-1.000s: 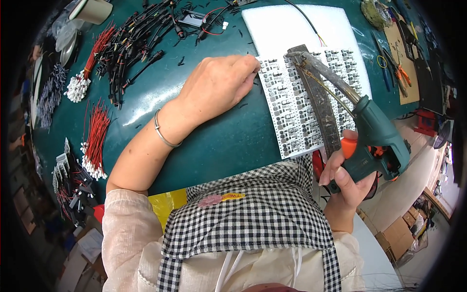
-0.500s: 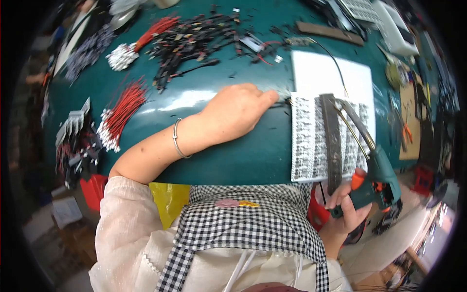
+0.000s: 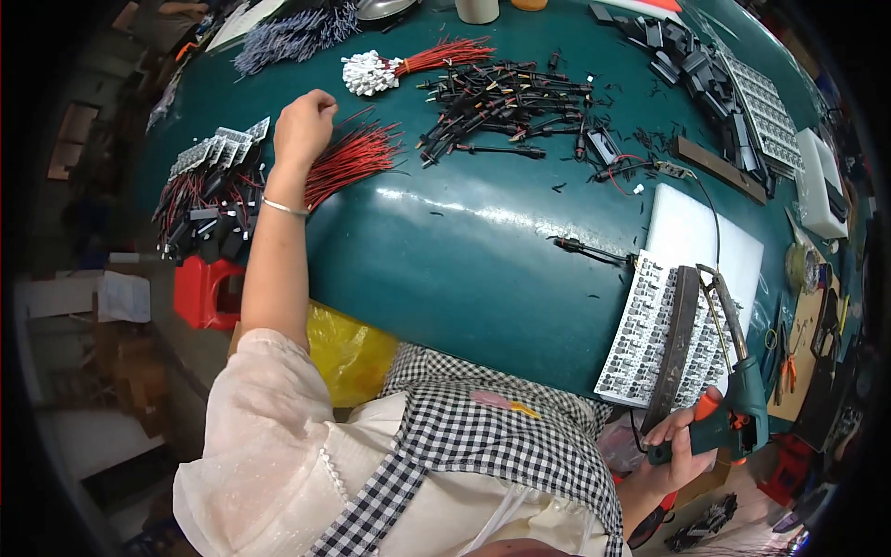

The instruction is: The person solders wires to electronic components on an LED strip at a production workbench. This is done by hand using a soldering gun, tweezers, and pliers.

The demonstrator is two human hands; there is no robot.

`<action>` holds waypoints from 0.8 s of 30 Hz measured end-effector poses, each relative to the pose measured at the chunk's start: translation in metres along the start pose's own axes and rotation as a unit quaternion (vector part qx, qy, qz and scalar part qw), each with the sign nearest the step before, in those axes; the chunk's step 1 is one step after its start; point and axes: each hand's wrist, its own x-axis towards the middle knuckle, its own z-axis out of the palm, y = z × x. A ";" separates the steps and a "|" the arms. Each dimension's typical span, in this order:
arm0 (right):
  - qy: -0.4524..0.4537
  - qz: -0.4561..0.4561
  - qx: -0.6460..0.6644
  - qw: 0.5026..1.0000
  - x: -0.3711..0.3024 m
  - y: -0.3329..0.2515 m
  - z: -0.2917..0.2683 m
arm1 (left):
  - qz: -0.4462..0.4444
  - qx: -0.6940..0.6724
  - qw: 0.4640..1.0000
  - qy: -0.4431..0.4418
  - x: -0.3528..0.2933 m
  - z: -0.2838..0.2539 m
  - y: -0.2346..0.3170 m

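Observation:
My left hand (image 3: 304, 130) is over the left part of the table, beside a bundle of red wires (image 3: 357, 160). Its fingers are curled together, and whatever they may hold is hidden. My forearm covers one end of that bundle. Low at the right, my right hand (image 3: 682, 458) grips a green soldering gun (image 3: 745, 395) with an orange trigger. The gun's metal tip and thin feed tube reach over a sheet of small circuit boards (image 3: 634, 339). A dark bar (image 3: 675, 343) lies across the sheet. A black cable (image 3: 594, 251) touches the sheet's left edge.
Black cable pieces (image 3: 506, 102) form a heap at the back middle, beside another red wire bundle with white connectors (image 3: 371, 74). Wired boards (image 3: 218, 153) pile up at the left edge. A white foam block (image 3: 705, 227) lies under the sheet. Pliers (image 3: 788, 371) lie far right.
My left hand has moved from beside the board sheet leftward to the red wires. The view has shifted left. A black cable now shows at the sheet's edge; the soldering gun remains held.

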 end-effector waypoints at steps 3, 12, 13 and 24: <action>-0.009 0.005 0.009 1.000 -0.001 0.002 -0.002 | -0.010 -0.061 0.996 -0.061 0.017 0.025 -0.028; 0.017 0.008 0.017 1.000 -0.005 0.001 -0.004 | 0.132 -0.056 0.986 -0.080 0.015 0.043 -0.033; 0.023 -0.004 0.016 1.000 -0.004 0.001 -0.007 | 0.141 -0.059 0.987 -0.055 0.015 0.043 -0.033; 0.046 -0.036 0.010 0.998 0.000 -0.003 -0.018 | 0.035 -0.118 0.984 -0.127 0.016 0.040 -0.028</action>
